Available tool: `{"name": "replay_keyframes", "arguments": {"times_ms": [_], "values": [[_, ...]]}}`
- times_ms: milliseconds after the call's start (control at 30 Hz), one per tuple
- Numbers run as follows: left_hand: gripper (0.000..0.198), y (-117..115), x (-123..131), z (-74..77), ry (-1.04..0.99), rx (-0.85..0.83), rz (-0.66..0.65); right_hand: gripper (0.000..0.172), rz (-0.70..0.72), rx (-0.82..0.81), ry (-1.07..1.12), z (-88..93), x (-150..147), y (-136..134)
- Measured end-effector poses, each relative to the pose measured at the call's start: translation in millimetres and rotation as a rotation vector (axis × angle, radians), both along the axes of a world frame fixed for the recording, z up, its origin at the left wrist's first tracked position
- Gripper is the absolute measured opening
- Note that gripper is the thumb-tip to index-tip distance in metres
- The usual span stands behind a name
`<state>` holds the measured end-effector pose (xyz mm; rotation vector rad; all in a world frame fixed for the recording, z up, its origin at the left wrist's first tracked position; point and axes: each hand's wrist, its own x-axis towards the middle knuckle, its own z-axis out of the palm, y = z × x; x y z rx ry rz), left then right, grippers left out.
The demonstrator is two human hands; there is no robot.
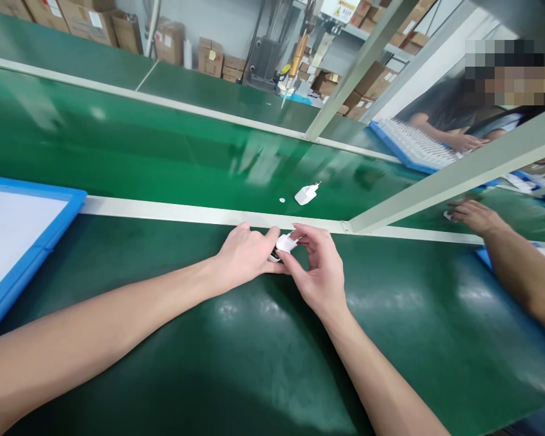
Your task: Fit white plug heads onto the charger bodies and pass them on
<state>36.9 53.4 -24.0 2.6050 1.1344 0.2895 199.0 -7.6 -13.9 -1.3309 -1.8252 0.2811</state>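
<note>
In front of me, close to the white rail, my two hands meet around a white plug charger (286, 243). My left hand (247, 251) grips its left side, with a darker inner part showing between thumb and fingers. On the right, my right hand (320, 266) pinches the white shell by thumb and fingertips. The fingers hide much of the charger, so I cannot tell how its parts fit together. Beyond the rail, another white plug charger (306, 194) with pins lies on the green belt (186, 163), beside a small white piece (282, 200).
A blue-edged tray (68, 200) stands at left on the green tabletop (163, 363). A slanted metal post (436, 181) rises right of my hands. Another person's hand (476, 217) reaches onto the belt at right. Cardboard boxes (88, 23) stand at the back.
</note>
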Motion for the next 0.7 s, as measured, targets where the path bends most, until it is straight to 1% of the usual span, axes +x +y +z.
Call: {"name": "replay_keyframes", "arguments": {"times_ms": [67,133,200,300,367,433,533,633,700], "values": [[0.068,1,-2,1.7,0.002,-0.030,-0.016,0.035,0.033,-0.027,-0.022,1.9,-1,-1],[0.070,2,-5,4.5,-0.039,-0.093,-0.053,0.030,0.055,-0.059,-0.039,5.2,-1,-2],[0.061,4,-9,7.0,-0.125,-0.191,-0.112,0.027,0.068,-0.086,-0.041,8.6,-1,-3],[0.045,7,-13,7.2,-0.263,-0.319,-0.208,0.019,0.062,-0.086,-0.048,11.1,0,-3],[0.038,7,-14,5.0,-0.316,-0.357,-0.212,0.018,0.030,-0.087,-0.051,10.4,1,-3],[0.031,6,-13,2.2,-0.342,-0.364,-0.161,0.021,-0.016,-0.119,-0.028,8.5,1,-2],[0.030,6,-13,-0.3,-0.376,-0.331,-0.098,0.019,-0.086,-0.236,0.092,5.4,2,0],[0.034,6,-13,-0.5,-0.412,-0.298,-0.085,0.025,-0.107,-0.351,0.293,3.3,3,2],[0.036,6,-13,-0.3,-0.417,-0.292,-0.094,0.030,-0.101,-0.380,0.428,2.2,4,4]]}}
